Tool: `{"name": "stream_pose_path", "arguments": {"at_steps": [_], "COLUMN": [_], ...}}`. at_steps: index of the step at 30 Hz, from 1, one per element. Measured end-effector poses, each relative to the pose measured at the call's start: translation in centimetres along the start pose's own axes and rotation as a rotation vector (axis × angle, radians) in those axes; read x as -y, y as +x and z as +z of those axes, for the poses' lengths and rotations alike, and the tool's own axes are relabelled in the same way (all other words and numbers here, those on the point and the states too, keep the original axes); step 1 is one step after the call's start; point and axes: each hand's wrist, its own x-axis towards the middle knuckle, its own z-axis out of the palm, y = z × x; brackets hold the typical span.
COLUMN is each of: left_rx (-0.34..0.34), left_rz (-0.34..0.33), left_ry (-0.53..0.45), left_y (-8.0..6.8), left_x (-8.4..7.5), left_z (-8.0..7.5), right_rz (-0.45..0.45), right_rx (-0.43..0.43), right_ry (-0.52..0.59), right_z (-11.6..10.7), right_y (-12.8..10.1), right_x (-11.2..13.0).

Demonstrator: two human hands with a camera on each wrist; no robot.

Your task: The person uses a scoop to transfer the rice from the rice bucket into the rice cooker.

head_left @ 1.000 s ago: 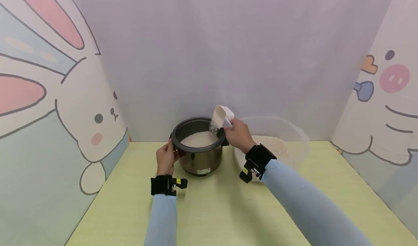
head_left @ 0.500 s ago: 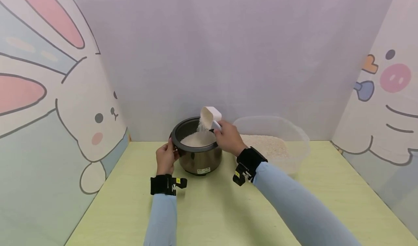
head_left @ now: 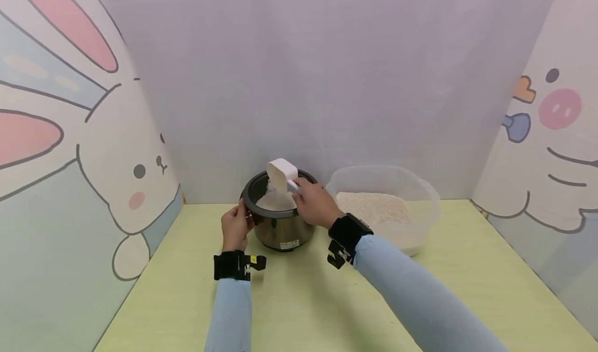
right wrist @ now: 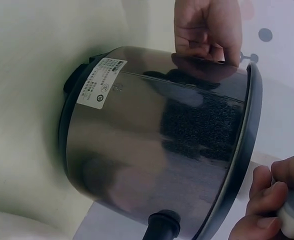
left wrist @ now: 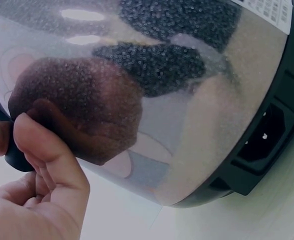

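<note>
Your right hand [head_left: 314, 204] has moved to your left, away from the clear plastic tub of rice [head_left: 422, 206] and over the round metal rice cooker pot [head_left: 278, 222]. The little white plastic scoop [head_left: 281, 176] came along with it and sits lower now, just above the middle of the pot. It is tipped down more, with its open end over the rice in the pot. You can see more of the tub now.
</note>
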Motion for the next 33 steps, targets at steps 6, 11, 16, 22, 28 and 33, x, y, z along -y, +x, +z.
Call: {"name": "stream_pose_path", "arguments": {"at_steps": [6,11,16,22,28,33], "left_rx": [0.001,-0.005,-0.01,-0.003,-0.015,0.006], "left_rz": [0.004,0.018,0.014,0.011,0.025,0.048], "left_ry": [-0.005,-0.016,-0.003,-0.002,0.013,-0.002], "left_y": [0.0,0.1,0.0,0.1,0.0,-0.1], "left_x": [0.1,0.3,0.5,0.7,0.5,0.4], "left_z": [0.2,0.1,-0.1,-0.3,-0.2,0.0], "right_rz": [-0.005,-0.045,-0.137,-0.137,0.009,0.105], "right_rx": [0.056,0.057,0.012,0.031,0.103,0.043], "right_ry": [-0.135,-0.359,-0.535,-0.543,-0.106,0.19], "right_z": [-0.4,-1.0,-1.4,-1.7,-2.2,-3.3], "right_y": [-0.6,-0.8,-1.2,-1.7,-1.8,-2.2], "right_x": [-0.5,-2.2,-3.5,-3.8,-3.8,-4.9]}}
